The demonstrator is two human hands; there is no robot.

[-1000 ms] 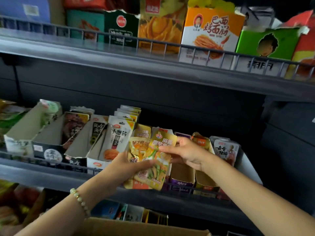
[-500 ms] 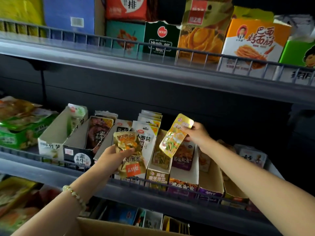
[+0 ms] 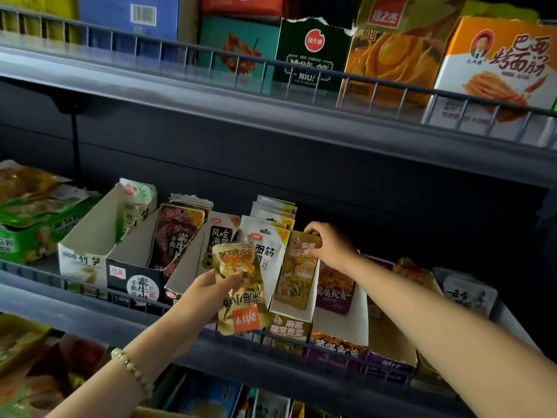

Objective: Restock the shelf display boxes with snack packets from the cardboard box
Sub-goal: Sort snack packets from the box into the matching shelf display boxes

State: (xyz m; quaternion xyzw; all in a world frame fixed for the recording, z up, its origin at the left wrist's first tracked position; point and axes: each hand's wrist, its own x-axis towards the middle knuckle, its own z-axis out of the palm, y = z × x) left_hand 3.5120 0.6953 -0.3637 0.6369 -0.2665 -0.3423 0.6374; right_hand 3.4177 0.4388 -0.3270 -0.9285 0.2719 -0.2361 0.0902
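Note:
My left hand [image 3: 208,292] grips a small stack of gold snack packets [image 3: 241,288] upside down, just in front of the middle shelf's rail. My right hand [image 3: 328,244] pinches the top edge of a yellow-gold packet [image 3: 298,273] that stands inside a white display box [image 3: 289,324] with a yellow label. The top edge of the cardboard box [image 3: 162,413] shows at the bottom of the view, below my left forearm.
Several open display boxes line the middle shelf behind a wire rail [image 3: 90,292]: a bamboo-shoot box [image 3: 81,260], a black one [image 3: 135,282], a purple one [image 3: 340,348]. The upper shelf [image 3: 271,116] overhangs close above. Green packs [image 3: 33,230] sit at the left.
My right hand has carried the yellow packet down from the air into the white display box. My left hand rose slightly with its packets. The view shifted left and closer.

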